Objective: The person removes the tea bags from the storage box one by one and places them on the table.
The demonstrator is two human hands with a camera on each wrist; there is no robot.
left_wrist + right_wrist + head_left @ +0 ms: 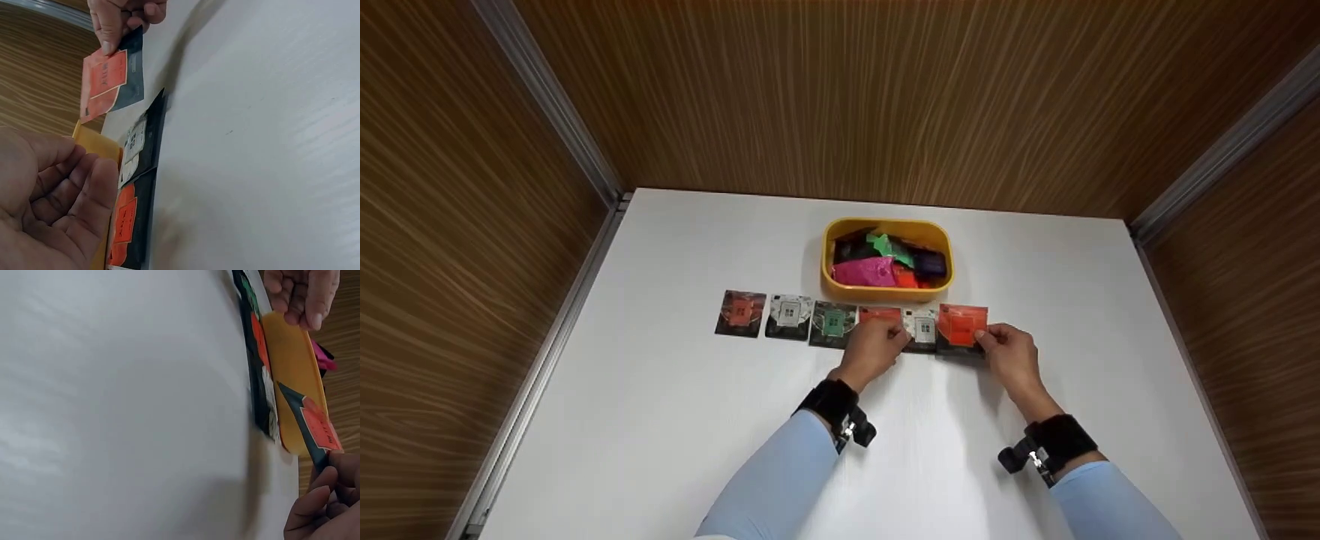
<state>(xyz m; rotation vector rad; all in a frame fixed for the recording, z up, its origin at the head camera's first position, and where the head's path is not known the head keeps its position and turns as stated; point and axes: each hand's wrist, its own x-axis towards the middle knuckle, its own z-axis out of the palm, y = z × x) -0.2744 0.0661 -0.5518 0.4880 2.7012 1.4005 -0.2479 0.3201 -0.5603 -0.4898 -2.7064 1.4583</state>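
Observation:
My right hand [1012, 356] pinches the edge of a red-and-black sachet [962, 326] between thumb and fingers. Both wrist views show this sachet [107, 81] tilted and raised off the table, at the right end of a row of flat sachets. Over the row, my left hand [874, 349] hovers with loosely bent fingers and nothing in them. It partly covers another red sachet [879, 313] in the head view. Between the hands lies a white-and-black sachet [924, 328]. Farther left are a green one [833, 323], a white one [789, 316] and a red one [740, 313].
Behind the row stands a yellow bin [885, 292] holding a pink packet [864, 271], a green packet [889, 247] and several dark ones. The white table [660, 420] is bounded by wood-grain panels [840, 97] at the back and sides.

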